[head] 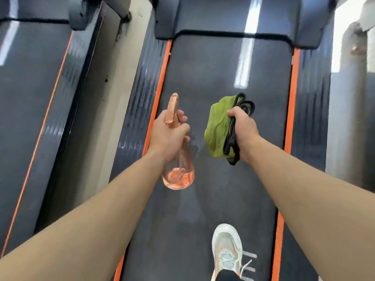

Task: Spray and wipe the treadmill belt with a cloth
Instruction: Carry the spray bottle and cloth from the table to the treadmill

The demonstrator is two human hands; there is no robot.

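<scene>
Both grips closed (bottle [178, 173], cloth [216, 128])

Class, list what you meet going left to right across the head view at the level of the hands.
Neighbouring treadmill → floor gap → orange stripe → left hand with spray bottle → green cloth → right hand → right orange stripe.

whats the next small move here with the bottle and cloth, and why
Probably squeeze the trigger. The left hand already holds the spray bottle with its nozzle pointing ahead over the treadmill belt, while the right hand holds the green cloth bunched up above the belt, not touching it. The belt ahead looks mostly dry, so spraying seems to come before wiping.
</scene>
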